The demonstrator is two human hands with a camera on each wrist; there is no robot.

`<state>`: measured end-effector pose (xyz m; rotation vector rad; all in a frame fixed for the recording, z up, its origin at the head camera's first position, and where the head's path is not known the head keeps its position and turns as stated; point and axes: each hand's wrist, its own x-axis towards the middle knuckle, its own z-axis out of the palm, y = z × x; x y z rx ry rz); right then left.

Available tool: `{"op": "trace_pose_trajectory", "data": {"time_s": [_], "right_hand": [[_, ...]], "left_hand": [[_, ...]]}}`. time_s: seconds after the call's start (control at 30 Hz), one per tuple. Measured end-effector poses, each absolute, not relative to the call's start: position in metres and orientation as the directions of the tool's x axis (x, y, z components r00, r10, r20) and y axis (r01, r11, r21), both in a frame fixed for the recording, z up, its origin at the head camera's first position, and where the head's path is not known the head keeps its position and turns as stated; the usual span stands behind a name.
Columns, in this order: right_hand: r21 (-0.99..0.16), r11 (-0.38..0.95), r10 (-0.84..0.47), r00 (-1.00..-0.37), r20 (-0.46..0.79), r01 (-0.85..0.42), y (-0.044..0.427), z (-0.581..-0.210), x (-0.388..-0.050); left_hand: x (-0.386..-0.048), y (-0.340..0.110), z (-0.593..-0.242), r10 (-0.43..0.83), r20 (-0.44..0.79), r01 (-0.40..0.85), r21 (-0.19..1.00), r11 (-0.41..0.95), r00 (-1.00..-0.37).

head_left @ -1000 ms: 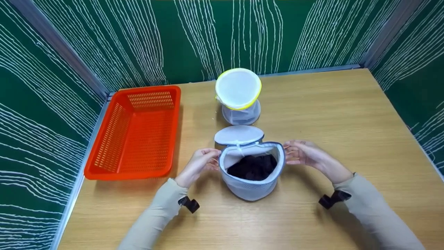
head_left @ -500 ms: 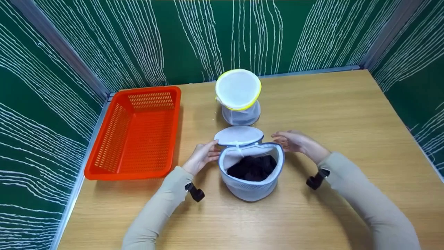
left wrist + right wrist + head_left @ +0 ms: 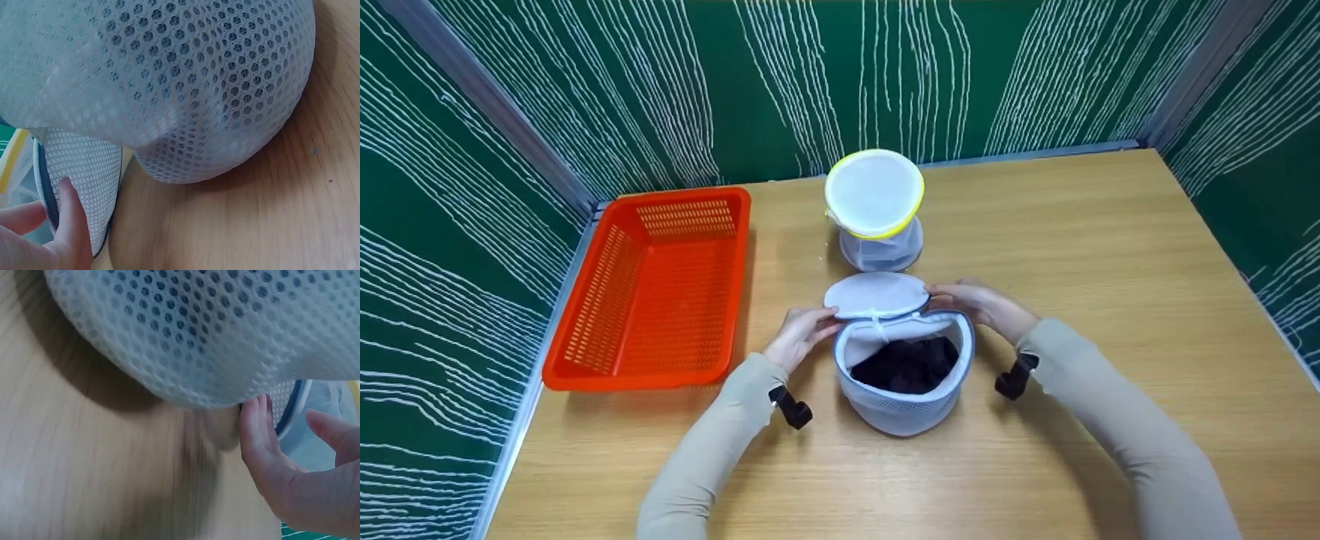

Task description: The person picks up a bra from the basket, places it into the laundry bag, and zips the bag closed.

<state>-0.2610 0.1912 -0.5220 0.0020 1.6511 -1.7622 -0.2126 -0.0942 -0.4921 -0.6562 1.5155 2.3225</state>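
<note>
A white mesh laundry bag (image 3: 904,411) with dark blue piping stands on the table, its mouth uncovered. Dark cloth (image 3: 911,364) lies inside. The bag's round lid (image 3: 876,294) is folded back behind the mouth. My left hand (image 3: 802,336) pinches the lid's left edge; the left wrist view has finger and thumb on either side of the piped rim. At the lid's right edge is my right hand (image 3: 979,304). Its fingers (image 3: 259,433) touch the lid's mesh, while the thumb stands apart from the rim in the right wrist view.
Behind the lid stands a second mesh bag (image 3: 875,191) with a yellow rim. An orange plastic basket (image 3: 720,300) is on the left of the wooden table (image 3: 1110,247). Green panels with white lines (image 3: 765,75) enclose the back and sides.
Both hands have left the sides of the bag's mouth and moved back to the lid. The right hand has come in leftward to the lid's right edge. The bag has stayed in place.
</note>
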Motion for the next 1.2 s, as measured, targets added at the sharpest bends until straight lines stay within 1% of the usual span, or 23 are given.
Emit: {"op": "trace_pose_trajectory", "data": {"time_s": [0.03,0.07,0.13,0.27,0.3,0.37,0.57,0.77,0.93,1.07,1.2], "right_hand": [[-0.878,0.095,-0.452,-0.766,-0.457,0.469,0.185,-0.504,-0.249],[-0.886,0.068,-0.472,-0.768,-0.433,0.458,0.182,-0.498,-0.244],[-0.894,0.089,-0.448,-0.784,-0.43,0.439,0.178,-0.483,-0.233],[-0.863,0.103,-0.383,-0.781,-0.493,0.495,0.173,-0.47,-0.224],[-0.856,0.107,-0.37,-0.779,-0.506,0.505,0.171,-0.469,-0.223],[-0.849,0.089,-0.385,-0.768,-0.511,0.521,0.17,-0.475,-0.227],[-0.855,0.055,-0.442,-0.755,-0.484,0.515,0.174,-0.496,-0.237],[-0.838,-0.042,-0.494,-0.74,-0.456,0.544,0.174,-0.493,-0.233],[-0.836,-0.084,-0.492,-0.752,-0.439,0.543,0.176,-0.489,-0.229],[-0.826,-0.174,-0.504,-0.769,-0.393,0.537,0.176,-0.487,-0.226],[-0.822,-0.225,-0.506,-0.784,-0.36,0.523,0.176,-0.486,-0.225]], "left_hand": [[-0.212,-0.094,-0.493,-0.005,-0.518,-0.474,0.785,-0.399,-0.855],[-0.212,-0.095,-0.493,-0.002,-0.52,-0.477,0.785,-0.396,-0.854],[-0.211,-0.095,-0.494,0.001,-0.527,-0.487,0.784,-0.385,-0.85],[-0.209,-0.097,-0.494,0.011,-0.546,-0.512,0.779,-0.361,-0.838],[-0.208,-0.098,-0.494,0.014,-0.545,-0.514,0.782,-0.353,-0.838],[-0.206,-0.099,-0.493,0.019,-0.54,-0.515,0.789,-0.335,-0.841],[-0.198,-0.099,-0.488,0.016,-0.524,-0.503,0.808,-0.306,-0.852],[-0.189,-0.101,-0.484,0.009,-0.508,-0.489,0.823,-0.289,-0.861],[-0.183,-0.102,-0.481,0.004,-0.458,-0.44,0.852,-0.285,-0.889],[-0.178,-0.103,-0.478,0.007,-0.416,-0.402,0.873,-0.275,-0.909],[-0.173,-0.102,-0.474,-0.008,-0.366,-0.351,0.897,-0.269,-0.931]]}}
